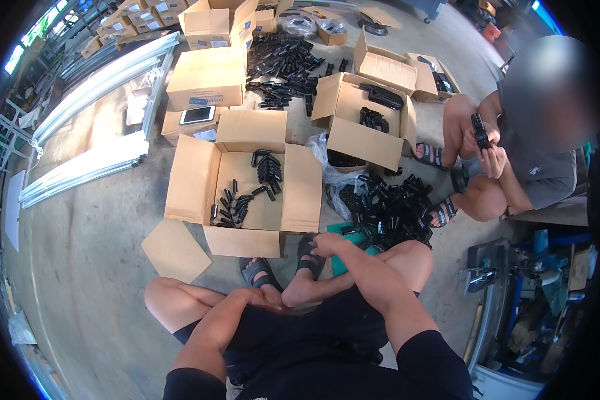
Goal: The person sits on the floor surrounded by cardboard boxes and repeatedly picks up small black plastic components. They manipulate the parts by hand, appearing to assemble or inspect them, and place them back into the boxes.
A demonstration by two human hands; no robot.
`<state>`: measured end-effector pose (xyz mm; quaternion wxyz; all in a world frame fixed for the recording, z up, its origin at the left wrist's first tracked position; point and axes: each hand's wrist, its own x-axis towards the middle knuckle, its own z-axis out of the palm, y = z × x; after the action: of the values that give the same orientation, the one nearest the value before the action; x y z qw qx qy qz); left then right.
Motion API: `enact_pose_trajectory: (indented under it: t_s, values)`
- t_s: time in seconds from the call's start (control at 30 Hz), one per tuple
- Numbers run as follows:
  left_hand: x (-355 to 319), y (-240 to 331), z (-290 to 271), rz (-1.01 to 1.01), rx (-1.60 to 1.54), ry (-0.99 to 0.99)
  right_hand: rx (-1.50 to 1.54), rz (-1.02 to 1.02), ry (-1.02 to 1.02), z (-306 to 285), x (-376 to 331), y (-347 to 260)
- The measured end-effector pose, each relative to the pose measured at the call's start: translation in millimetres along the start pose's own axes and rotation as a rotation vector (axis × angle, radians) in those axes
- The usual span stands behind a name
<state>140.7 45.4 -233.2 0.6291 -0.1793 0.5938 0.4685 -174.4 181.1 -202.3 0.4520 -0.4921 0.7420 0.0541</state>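
Observation:
I sit low with my knees apart and both feet in dark sandals. My left hand (265, 299) lies low between my knees, against my foot, its fingers mostly hidden. My right hand (327, 245) is at the sandal (310, 257) on my other foot, its fingers curled; whether anything is in them I cannot make out. Just beyond my feet stands an open cardboard box (190, 180) with several short black parts (268, 170) inside. To the right of my right hand, a heap of black plastic parts (390, 210) lies partly over a green sheet (340, 263).
A person (547, 173) sits at the right, holding a black part (480, 131) in both hands. Another open box (363, 140) and a closed box (207, 77) stand farther off. A tablet (198, 115) rests on a box. Metal profiles (90, 170) lie left; a cardboard piece (177, 252) is nearer.

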Motion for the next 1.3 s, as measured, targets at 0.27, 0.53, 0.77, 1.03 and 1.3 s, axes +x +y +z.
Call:
enact_pose_trajectory:
  t_s: [0.27, 0.53, 0.77, 1.03, 1.3]
  values:
    - [-44, 24, 7, -0.07, 0.271, 0.21, 0.008, -0.001, 0.024, -3, 1, -3]
    - [-77, 51, 19, -0.071, 0.62, 0.461, 0.042, -0.006, 0.074, -2, -1, -5]
    - [-61, 43, 27, -0.042, 0.799, 0.616, 0.023, 0.02, 0.161, -3, -7, -10]
    - [-65, 46, 28, -0.066, 0.802, 0.57, 0.049, 0.003, 0.106, -8, -7, -12]
    - [-25, 31, 0, 0.038, 0.256, 0.065, 0.104, 0.019, 0.118, -13, -12, -14]
